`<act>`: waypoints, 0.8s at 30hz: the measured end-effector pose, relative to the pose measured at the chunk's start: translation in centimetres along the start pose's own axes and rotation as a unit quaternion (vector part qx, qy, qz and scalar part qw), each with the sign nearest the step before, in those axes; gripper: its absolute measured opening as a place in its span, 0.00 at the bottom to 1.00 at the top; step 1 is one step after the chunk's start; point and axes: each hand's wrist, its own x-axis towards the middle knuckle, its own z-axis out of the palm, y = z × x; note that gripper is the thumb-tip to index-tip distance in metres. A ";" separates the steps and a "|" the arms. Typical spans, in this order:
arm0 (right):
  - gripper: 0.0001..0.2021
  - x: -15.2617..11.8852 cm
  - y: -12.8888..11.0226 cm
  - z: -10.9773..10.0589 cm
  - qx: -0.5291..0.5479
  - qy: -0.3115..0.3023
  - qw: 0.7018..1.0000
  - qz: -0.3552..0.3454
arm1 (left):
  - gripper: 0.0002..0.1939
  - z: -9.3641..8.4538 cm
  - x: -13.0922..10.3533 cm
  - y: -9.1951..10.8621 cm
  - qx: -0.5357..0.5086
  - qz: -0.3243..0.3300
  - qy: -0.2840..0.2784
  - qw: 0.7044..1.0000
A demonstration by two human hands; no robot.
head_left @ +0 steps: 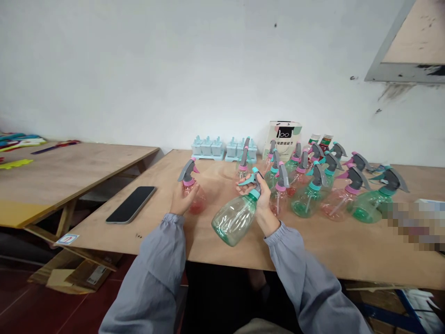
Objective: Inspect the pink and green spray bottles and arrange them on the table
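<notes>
My left hand [183,198] is closed round the neck of a pink spray bottle [197,202], which stands on the wooden table [167,250]. Its trigger head is grey and pink. In my right hand [263,199] I grip a green spray bottle [234,220] by its grey and turquoise head. This bottle is tilted, its base pointing down and left, over the front part of the table. To the right of my right hand stand several more see-through spray bottles, among them a green one [306,202] and a pink one [335,204].
A black phone [130,204] lies left of my hands. Along the wall stand light-blue ice-pop moulds [207,149] and a printed box [284,139]. Another table [86,167] is at the left, with a gap between. Cardboard [79,273] lies below.
</notes>
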 end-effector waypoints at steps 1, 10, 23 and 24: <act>0.22 0.1 0.1 0.0 -0.005 -0.003 1.000 0.008 | 0.25 0.0 0.0 0.0 -0.001 0.000 0.001 1.000; 0.28 -0.3 -0.2 0.0 -0.014 -0.042 0.999 0.010 | 0.24 0.0 0.0 -0.2 0.002 -0.013 -0.005 1.000; 0.22 -0.6 -0.3 0.2 -0.037 -0.033 0.999 0.014 | 0.19 -0.2 0.0 0.0 0.001 -0.030 -0.002 1.000; 0.22 -0.6 -0.3 0.3 -0.039 -0.033 0.999 0.016 | 0.19 -0.2 0.0 0.0 -0.002 -0.030 -0.003 1.000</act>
